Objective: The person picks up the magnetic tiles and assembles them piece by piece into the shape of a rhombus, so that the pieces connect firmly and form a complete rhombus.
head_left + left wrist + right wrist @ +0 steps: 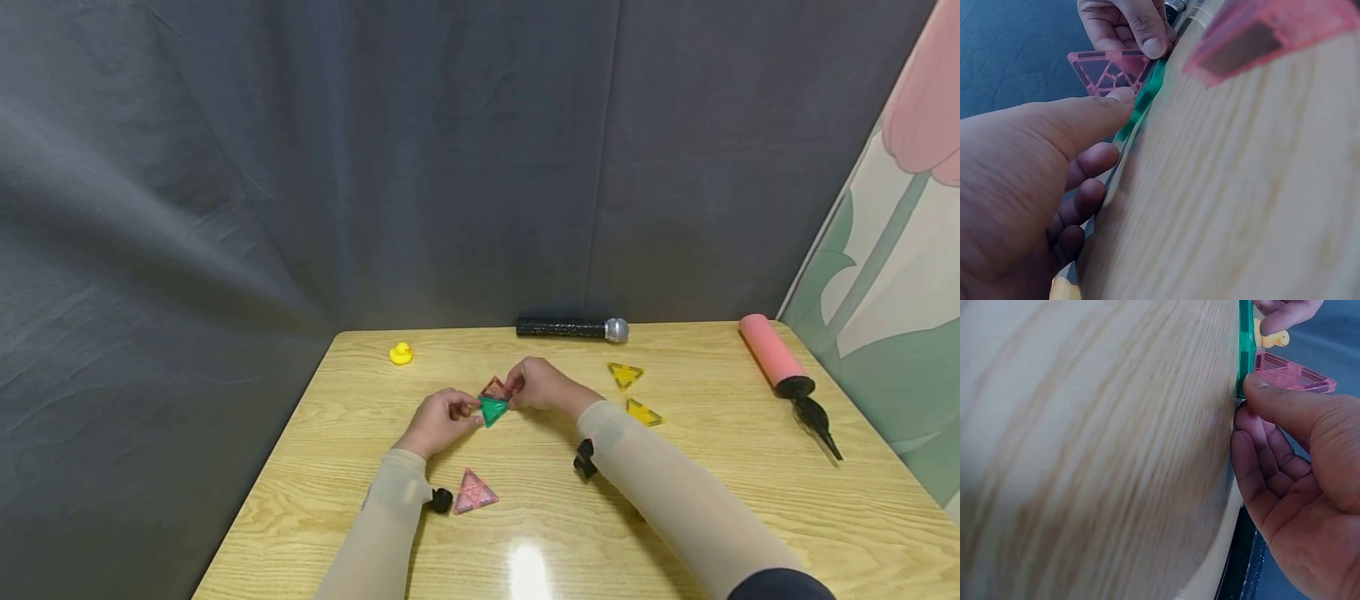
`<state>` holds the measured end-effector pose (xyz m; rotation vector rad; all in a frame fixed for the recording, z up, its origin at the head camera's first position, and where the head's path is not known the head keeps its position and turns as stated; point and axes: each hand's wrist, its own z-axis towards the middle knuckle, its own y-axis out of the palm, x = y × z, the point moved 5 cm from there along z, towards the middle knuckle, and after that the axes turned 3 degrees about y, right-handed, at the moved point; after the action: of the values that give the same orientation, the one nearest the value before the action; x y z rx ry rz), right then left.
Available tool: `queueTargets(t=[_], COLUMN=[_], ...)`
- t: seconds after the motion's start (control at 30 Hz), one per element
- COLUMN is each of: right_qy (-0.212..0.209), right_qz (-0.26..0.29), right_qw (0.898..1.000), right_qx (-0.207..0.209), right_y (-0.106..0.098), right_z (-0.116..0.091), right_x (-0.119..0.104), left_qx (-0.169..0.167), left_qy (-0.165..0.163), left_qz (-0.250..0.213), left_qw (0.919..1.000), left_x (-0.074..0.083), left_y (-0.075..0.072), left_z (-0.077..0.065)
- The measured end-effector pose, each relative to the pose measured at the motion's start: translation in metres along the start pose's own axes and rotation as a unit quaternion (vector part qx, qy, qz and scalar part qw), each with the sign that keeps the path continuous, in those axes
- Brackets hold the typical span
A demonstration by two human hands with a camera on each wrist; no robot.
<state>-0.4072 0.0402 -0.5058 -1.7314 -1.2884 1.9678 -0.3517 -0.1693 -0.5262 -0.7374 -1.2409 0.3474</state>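
Observation:
A green triangular tile [492, 410] lies close over the table, one point toward me. A reddish-pink triangular tile [493, 388] meets its far edge; in the left wrist view this pink tile [1113, 74] stands up at an angle from the green one. My left hand [441, 421] pinches the left corner of the green tile between thumb and fingers. At the right corner, my right hand [543, 386] grips with thumb and index finger where the two tiles meet. Nearer to me sits another pink triangular piece [474, 492], which rises off the table in the left wrist view.
Two yellow triangular tiles [625, 376] lie beyond my right forearm. A yellow rubber duck [401, 353] sits at the back left, and a black microphone [570, 328] lies along the back edge. A pink hand pump [771, 354] lies at the right by the wall.

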Motion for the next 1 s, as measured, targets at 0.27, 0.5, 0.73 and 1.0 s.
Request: queueTargets(t=[0.27,0.5,0.73,1.0], right_qy=[0.004,0.008,0.024,0.051], right_qz=[-0.004,-0.005,-0.007,-0.012], right_qw=[1.0,1.0,1.0,0.999], right_qx=[-0.003,0.001,0.004,0.008], right_y=[-0.003,-0.003,-0.005,-0.006], right_z=[-0.008,-0.013,-0.02,-0.025], right_x=[0.001,0.002,0.001,0.003], left_qx=[-0.001,-0.001,-0.011,-0.016], left_qy=[-0.003,0.011,0.012,0.028], left_qz=[-0.011,-0.01,-0.016,-0.015], left_qw=[0.9999,0.9999,0.9998,0.9994], left_x=[0.0,0.005,0.013,0.025], left_y=[-0.001,-0.006,-0.01,-0.013], left_z=[-0.001,-0.002,-0.005,-0.012])
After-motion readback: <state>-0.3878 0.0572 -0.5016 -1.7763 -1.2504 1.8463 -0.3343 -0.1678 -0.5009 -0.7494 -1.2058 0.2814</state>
